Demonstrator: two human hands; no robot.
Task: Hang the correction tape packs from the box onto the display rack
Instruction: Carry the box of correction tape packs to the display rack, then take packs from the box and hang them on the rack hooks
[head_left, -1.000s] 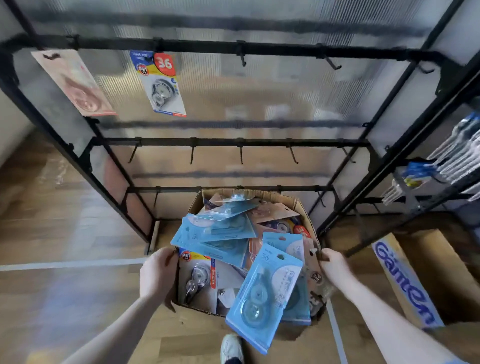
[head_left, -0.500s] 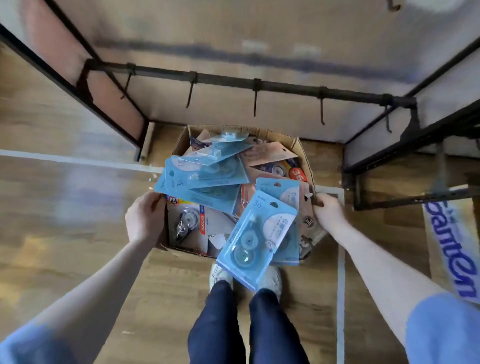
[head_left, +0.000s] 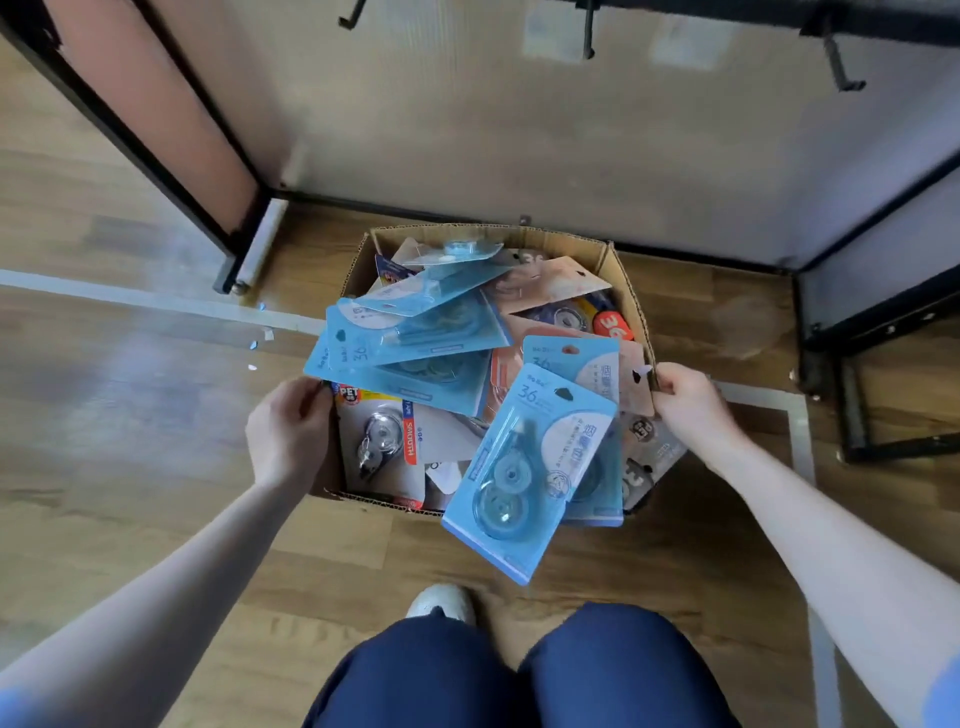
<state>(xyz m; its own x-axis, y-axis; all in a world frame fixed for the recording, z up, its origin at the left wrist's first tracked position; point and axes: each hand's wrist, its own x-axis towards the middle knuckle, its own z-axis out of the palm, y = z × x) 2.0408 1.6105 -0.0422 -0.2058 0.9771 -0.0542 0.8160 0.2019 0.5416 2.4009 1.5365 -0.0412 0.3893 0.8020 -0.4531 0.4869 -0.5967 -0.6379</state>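
Note:
A cardboard box (head_left: 618, 270) sits on the wooden floor below the display rack, overflowing with several correction tape packs. Light blue packs (head_left: 410, 358) lie fanned across its top left. One blue pack (head_left: 524, 467) hangs over the near edge. Pink packs (head_left: 550, 283) and white-and-red ones (head_left: 387, 441) lie underneath. My left hand (head_left: 288, 431) grips the box's left wall, fingers curled over its rim. My right hand (head_left: 688, 397) grips the right wall the same way. Only the rack's lowest hooks (head_left: 844, 67) show at the top.
The rack's black frame (head_left: 156, 150) stands on the left with a caster at its foot. A second black frame (head_left: 878, 332) stands on the right. White tape lines (head_left: 156, 301) cross the floor. My legs and one shoe (head_left: 441, 603) are just behind the box.
The view has tilted down from the rack's hung packs to the box and floor. The box has come lower, to the floor. Both hands keep their hold on its sides.

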